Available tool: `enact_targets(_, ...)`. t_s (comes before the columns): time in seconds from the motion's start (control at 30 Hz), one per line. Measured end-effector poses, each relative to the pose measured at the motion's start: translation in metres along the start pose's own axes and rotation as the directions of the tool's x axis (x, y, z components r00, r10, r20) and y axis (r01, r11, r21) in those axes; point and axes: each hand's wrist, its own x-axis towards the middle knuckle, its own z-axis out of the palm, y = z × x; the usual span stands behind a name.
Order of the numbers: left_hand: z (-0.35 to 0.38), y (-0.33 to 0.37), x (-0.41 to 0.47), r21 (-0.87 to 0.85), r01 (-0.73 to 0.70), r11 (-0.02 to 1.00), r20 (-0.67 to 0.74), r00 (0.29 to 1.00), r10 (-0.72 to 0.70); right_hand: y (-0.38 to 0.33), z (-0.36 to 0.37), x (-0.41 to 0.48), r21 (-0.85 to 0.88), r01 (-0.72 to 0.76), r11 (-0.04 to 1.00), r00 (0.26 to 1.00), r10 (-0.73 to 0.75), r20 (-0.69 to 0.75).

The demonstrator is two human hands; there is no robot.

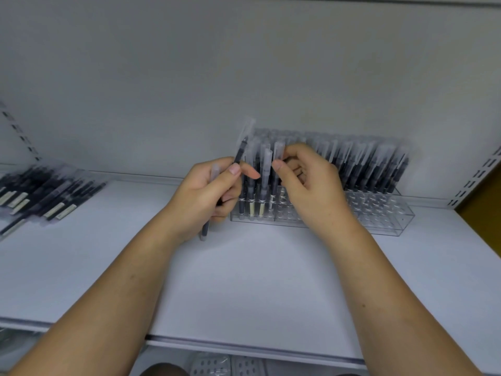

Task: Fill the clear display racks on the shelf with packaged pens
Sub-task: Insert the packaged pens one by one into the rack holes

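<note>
Fingers [235,169] of my left hand [208,191] curled round packaged pens [240,151] just left of the clear rack [385,218], my right hand [314,185] pinching a pen [279,148] standing at the rack's left end, spare pens [40,191] heaped well left of it.

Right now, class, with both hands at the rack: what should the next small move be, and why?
Probably the right hand should push the pen it pinches down into its hole in the clear rack, then let go. That pen stands among seated ones at the rack's left end, and the left hand grips more pens to follow.
</note>
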Motion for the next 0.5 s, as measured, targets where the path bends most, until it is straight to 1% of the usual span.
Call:
enact_targets(0.1, 0.000, 0.001, -0.001, -0.001, 0.006, 1.000, -0.006, 1.000, -0.006, 0.001, 0.001, -0.001, -0.048, -0.027, 0.998, 1.000, 0.028, 0.011)
enact_targets(0.2, 0.000, 0.001, -0.001, 0.005, 0.016, 1.000, -0.009, 1.000, -0.016, -0.001, 0.000, -0.001, -0.049, -0.055, 0.997, 0.998, 0.052, -0.044)
enact_targets(0.27, 0.000, 0.001, -0.001, 0.007, 0.028, 1.000, -0.006, 1.000, -0.028, -0.005, -0.001, 0.000, 0.007, -0.052, 0.999, 0.994, 0.052, -0.098)
enact_targets(0.37, 0.002, 0.002, -0.002, 0.021, 0.043, 0.999, 0.012, 0.999, -0.044, -0.013, -0.003, 0.000, 0.148, 0.009, 0.989, 0.988, 0.014, -0.152)
enact_targets(0.5, 0.004, 0.004, -0.003, 0.051, 0.055, 0.997, 0.051, 0.997, -0.057, -0.020, -0.007, -0.001, 0.252, 0.058, 0.966, 0.990, -0.024, -0.138)
